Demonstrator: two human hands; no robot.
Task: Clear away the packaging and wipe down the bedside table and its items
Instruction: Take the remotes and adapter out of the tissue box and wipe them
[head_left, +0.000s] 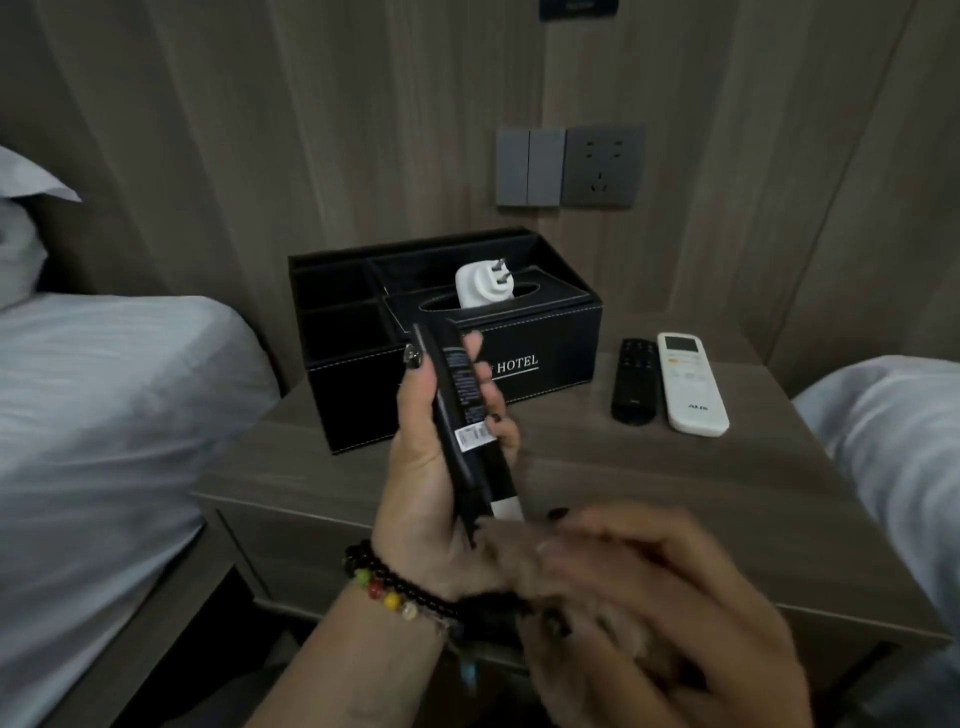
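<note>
Above the front edge of the tabletop (571, 483), the left hand (441, 467) holds a slim black box (462, 415) upright, thumb on one long side and fingers (501, 421) wrapped round the other. It looks like light printed card: matt black, small white text, a white barcode sticker, and a pale band at its lower end. The right hand (649, 603) is at that lower end and badly blurred; whether its fingers grip the box or only reach for it I cannot tell.

Judging by this, clearing the packaging is under way and wiping has not begun: no cloth shows in either hand or on the wood. The box has yet to be put away.

Left to wipe are the tabletop, a smooth grey-brown wood-grain laminate, and what stands on it. At the back sits a black organiser (452, 332), leather-look with pale stitching and "HOTEL" on its front, its side compartments apparently empty. A glossy white plug (483, 286) pokes out of its tissue slot, prongs up. Near the right edge lie two remotes, just beside each other: a narrow black remote (635, 382) and a wider white remote (688, 382) with a small screen. White bedding (104, 389) flanks the table.
</note>
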